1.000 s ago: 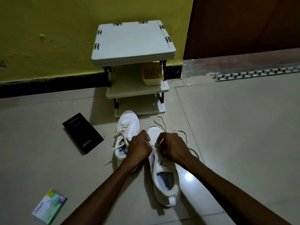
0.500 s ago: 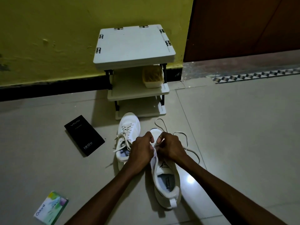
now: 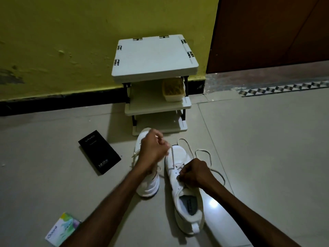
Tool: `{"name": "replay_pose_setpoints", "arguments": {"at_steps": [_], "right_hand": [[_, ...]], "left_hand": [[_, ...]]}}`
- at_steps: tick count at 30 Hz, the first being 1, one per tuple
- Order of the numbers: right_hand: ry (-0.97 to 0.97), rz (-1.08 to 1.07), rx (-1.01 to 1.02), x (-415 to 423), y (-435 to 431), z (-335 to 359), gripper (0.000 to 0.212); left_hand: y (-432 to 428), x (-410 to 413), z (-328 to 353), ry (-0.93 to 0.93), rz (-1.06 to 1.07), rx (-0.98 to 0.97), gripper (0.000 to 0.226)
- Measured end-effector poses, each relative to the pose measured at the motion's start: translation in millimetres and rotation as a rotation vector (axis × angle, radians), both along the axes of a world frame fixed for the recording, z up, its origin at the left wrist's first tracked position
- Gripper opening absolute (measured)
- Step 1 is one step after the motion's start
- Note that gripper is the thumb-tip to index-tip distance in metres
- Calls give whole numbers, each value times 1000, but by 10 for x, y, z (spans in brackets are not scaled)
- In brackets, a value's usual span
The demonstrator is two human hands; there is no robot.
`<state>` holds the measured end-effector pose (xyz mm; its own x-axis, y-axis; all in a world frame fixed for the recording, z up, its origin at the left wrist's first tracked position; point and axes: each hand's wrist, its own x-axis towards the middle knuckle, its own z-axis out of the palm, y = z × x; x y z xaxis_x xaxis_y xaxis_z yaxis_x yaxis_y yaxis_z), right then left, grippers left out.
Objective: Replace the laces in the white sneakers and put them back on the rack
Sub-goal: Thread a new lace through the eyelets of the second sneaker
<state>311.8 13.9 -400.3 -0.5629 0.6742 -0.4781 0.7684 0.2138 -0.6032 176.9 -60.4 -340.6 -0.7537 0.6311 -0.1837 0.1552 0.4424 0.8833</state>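
Two white sneakers lie on the tiled floor in front of a small white rack [image 3: 154, 56]. The right sneaker [image 3: 185, 198] points toward the rack, its lace [image 3: 203, 152] partly threaded and looping loose on the floor to its right. My left hand [image 3: 153, 150] is raised over the left sneaker [image 3: 149, 186], pinching a taut strand of that lace that runs down to the right sneaker's eyelets. My right hand [image 3: 194, 173] rests on the right sneaker's eyelet area, fingers closed on the lace and tongue. The left sneaker is laced and partly hidden by my left forearm.
A black phone box [image 3: 99, 152] lies left of the sneakers. A small colourful carton [image 3: 62, 229] sits near the bottom left. A tub [image 3: 173, 90] stands on the rack's middle shelf. Yellow wall behind, brown door at the right, open floor to the right.
My left hand has lifted up and left, drawing the lace taut out of the right sneaker. My right hand has slid back toward the shoe's middle eyelets. The view has tilted down slightly.
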Motion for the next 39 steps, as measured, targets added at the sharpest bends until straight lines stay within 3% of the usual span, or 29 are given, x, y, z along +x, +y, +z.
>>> {"name": "replay_pose_setpoints", "arguments": {"at_steps": [2,5,8,10,12,14,17,19,23,29,31,34,39], "right_hand": [[4,-8,-21,-10,8,-17,15],[-7,-26,-18,-19,-3,-36,16],[15,-34,0,2,-27,-53,17],[39,-41,-9,18,-32,-78,20],[53,-49,-10,28,-29,-80,19],[59,-46,-6,32,-27,-87,18],[63,-33,6,38,-37,-84,16],[80,-48,-11,41,-41,-87,17],[104,-70,-19,57,-54,-90,19],[102,-80,-31,50,-55,-100,22],[98,-82,-28,47,-60,-104,24],[87,-74,-7,47,-64,-122,28],[72,-53,-5,31,-57,-131,26]], "left_hand": [[52,-148,502,-401,120,335,29],[34,-226,1032,-719,169,692,26],[-16,-129,1021,-1011,97,810,24],[-18,-29,813,-1042,27,660,26],[10,24,508,-727,-92,250,28],[12,77,172,-211,-323,-210,21],[-25,199,-219,301,-543,-594,19],[-39,289,-340,484,-559,-686,27],[-30,362,-403,667,-524,-679,22],[-56,363,-448,764,-495,-585,13],[-74,303,-479,702,-463,-495,8],[-72,153,-454,424,-376,-344,13],[26,-88,394,-460,-189,174,34]]}}
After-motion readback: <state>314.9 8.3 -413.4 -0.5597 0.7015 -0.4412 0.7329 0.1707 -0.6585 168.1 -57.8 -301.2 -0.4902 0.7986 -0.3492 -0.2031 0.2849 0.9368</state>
